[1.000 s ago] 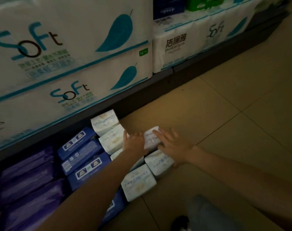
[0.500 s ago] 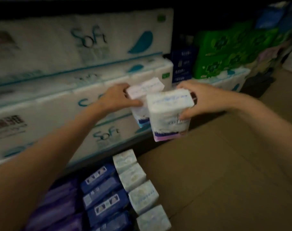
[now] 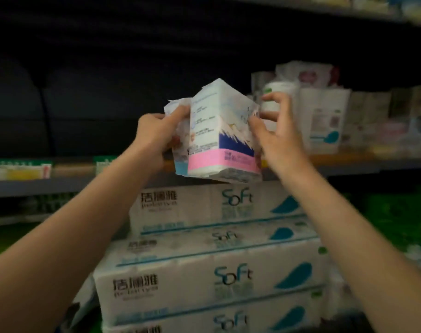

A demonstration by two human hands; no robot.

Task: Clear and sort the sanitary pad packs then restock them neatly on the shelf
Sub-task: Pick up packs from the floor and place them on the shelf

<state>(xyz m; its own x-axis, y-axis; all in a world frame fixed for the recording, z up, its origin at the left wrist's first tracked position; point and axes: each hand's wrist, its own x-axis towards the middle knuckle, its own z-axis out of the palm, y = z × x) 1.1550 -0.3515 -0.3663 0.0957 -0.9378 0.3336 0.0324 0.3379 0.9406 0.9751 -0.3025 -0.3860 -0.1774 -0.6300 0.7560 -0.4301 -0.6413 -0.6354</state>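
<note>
Both hands hold sanitary pad packs in front of the shelf [image 3: 348,164] edge. The left hand [image 3: 154,138] grips the blue-banded pack [image 3: 179,150], fingers curled over its top. The right hand [image 3: 274,138] pinches the pink-banded pack [image 3: 223,140] with thumb and curled fingers — upper fingers spread loose. The two packs touch, side by side, tilted. White product packs [image 3: 324,116] stand on the shelf behind the right hand. Stacked tissue bundles [image 3: 204,280] sit below the shelf — marked "Soft".

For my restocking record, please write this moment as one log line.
left hand: grips blue-banded white pad pack | right hand: holds pink-banded white pad pack | position: raised before grey shelf | state: not yet placed
</note>
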